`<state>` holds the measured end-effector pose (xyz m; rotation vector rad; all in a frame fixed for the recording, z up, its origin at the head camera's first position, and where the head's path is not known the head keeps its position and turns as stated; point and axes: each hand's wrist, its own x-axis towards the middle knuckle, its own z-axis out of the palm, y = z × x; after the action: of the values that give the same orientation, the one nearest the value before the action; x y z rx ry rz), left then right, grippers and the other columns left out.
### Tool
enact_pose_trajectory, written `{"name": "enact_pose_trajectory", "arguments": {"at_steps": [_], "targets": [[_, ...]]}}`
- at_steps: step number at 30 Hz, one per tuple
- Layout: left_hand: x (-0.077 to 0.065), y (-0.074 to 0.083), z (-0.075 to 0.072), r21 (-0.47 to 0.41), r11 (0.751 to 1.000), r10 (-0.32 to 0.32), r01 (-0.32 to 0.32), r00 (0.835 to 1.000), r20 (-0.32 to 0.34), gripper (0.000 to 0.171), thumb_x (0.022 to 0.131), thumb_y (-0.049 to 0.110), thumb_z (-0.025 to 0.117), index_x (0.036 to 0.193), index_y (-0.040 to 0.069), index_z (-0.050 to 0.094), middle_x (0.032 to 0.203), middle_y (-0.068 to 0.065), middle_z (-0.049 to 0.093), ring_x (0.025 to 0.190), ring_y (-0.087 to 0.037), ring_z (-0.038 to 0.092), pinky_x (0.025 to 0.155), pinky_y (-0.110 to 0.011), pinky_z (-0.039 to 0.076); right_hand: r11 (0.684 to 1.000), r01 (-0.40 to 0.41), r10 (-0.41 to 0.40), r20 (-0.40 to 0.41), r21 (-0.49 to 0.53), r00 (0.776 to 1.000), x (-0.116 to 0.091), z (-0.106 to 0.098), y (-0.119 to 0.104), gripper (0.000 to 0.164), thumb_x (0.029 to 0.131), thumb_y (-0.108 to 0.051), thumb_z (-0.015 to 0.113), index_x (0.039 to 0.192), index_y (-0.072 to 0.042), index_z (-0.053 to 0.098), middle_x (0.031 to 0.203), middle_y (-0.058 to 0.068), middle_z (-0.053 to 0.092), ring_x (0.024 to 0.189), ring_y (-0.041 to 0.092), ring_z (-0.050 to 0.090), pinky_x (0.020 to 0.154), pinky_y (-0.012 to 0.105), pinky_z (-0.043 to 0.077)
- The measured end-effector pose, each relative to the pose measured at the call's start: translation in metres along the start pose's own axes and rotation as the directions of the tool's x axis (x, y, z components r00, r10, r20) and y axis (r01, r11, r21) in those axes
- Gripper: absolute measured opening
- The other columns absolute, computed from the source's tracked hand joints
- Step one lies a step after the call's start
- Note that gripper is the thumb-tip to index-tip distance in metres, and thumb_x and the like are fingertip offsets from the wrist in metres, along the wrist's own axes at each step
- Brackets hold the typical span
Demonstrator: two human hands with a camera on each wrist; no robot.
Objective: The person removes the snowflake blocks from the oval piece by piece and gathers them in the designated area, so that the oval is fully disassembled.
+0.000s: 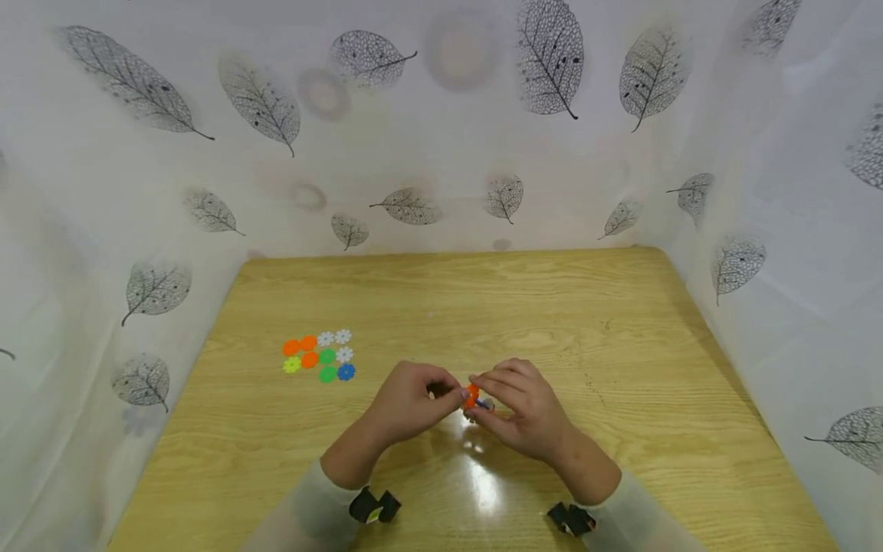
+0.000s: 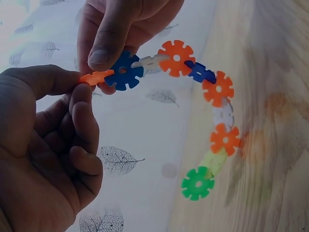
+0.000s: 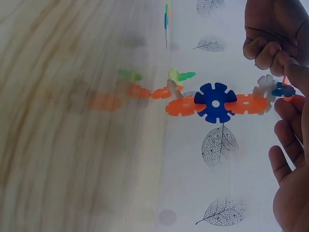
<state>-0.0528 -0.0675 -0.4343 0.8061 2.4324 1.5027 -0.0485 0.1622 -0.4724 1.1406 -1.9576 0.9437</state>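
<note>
Pinching an orange disc (image 2: 96, 78) between thumb and forefinger, our left hand (image 1: 414, 402) holds one end of the chain (image 2: 212, 90) of notched discs, its other fingers loosely bent. Our right hand (image 1: 522, 404), facing it at the same end of the chain, grips the adjoining blue disc (image 2: 127, 78), thumb on one side and fingers behind. Past our fingers comes a white disc (image 2: 149, 63), and the chain curves on through orange, dark blue, orange, white, orange and yellow to a green disc (image 2: 191, 186) at its far end. Nearer us than the chain, black straps (image 1: 373, 507) sit at the cuffs of our pale sleeves (image 1: 303, 512). Left of the chain, ten loose discs (image 1: 327, 356) lie closely grouped on the wooden table (image 1: 483, 307), three orange and three white among them. Beyond the chain hangs a pale curtain (image 1: 441, 138) printed with skeletal leaves.
</note>
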Motion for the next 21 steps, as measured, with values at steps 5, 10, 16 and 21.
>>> {"name": "enact_pose_trajectory", "arguments": {"at_steps": [5, 10, 16, 21], "targets": [[-0.001, -0.001, -0.0023, -0.01, 1.0, -0.021, 0.021, 0.999, -0.027, 0.013, 0.095, 0.016, 0.072, 0.085, 0.015, 0.08, 0.077, 0.012, 0.071, 0.068, -0.008, 0.064, 0.061, -0.029, 0.054, 1.0, -0.016, 0.016, -0.005, 0.002, 1.0, -0.002, -0.0004, 0.0009, 0.035, 0.093, -0.031, 0.081, 0.109, -0.001, 0.078, 0.102, 0.007, 0.078, 0.088, 0.022, 0.07, 0.084, 0.041, 0.052], [-0.0015, -0.0033, -0.0046, 0.001, 0.999, -0.05, 0.05, 0.997, -0.055, 0.013, 0.096, 0.016, 0.072, 0.086, 0.016, 0.08, 0.078, 0.013, 0.071, 0.069, -0.009, 0.064, 0.064, -0.03, 0.055, 1.0, 0.0, 0.0, -0.019, 0.001, 1.0, -0.0039, -0.0001, 0.003, 0.029, 0.091, -0.027, 0.082, 0.104, -0.002, 0.078, 0.097, 0.005, 0.077, 0.085, 0.022, 0.069, 0.082, 0.04, 0.051], [-0.0026, -0.0042, -0.0055, 0.018, 0.996, -0.09, 0.092, 0.993, -0.072, 0.013, 0.095, 0.018, 0.071, 0.085, 0.018, 0.079, 0.077, 0.013, 0.07, 0.069, -0.009, 0.062, 0.061, -0.03, 0.054, 1.0, 0.007, -0.007, -0.02, 0.024, 1.0, -0.0026, 0.0006, 0.0033, 0.014, 0.093, -0.02, 0.079, 0.096, -0.007, 0.078, 0.089, 0.0, 0.075, 0.08, 0.018, 0.066, 0.079, 0.038, 0.05], [-0.0033, -0.0036, -0.0064, 0.027, 0.992, -0.118, 0.12, 0.991, -0.054, 0.012, 0.095, 0.018, 0.071, 0.086, 0.016, 0.08, 0.075, 0.013, 0.068, 0.066, -0.009, 0.06, 0.057, -0.028, 0.051, 0.999, 0.006, -0.005, -0.008, 0.032, 1.0, -0.0007, 0.0024, 0.0022, 0.012, 0.097, -0.019, 0.074, 0.093, -0.008, 0.078, 0.087, -0.002, 0.075, 0.077, 0.016, 0.065, 0.077, 0.035, 0.049]]}}
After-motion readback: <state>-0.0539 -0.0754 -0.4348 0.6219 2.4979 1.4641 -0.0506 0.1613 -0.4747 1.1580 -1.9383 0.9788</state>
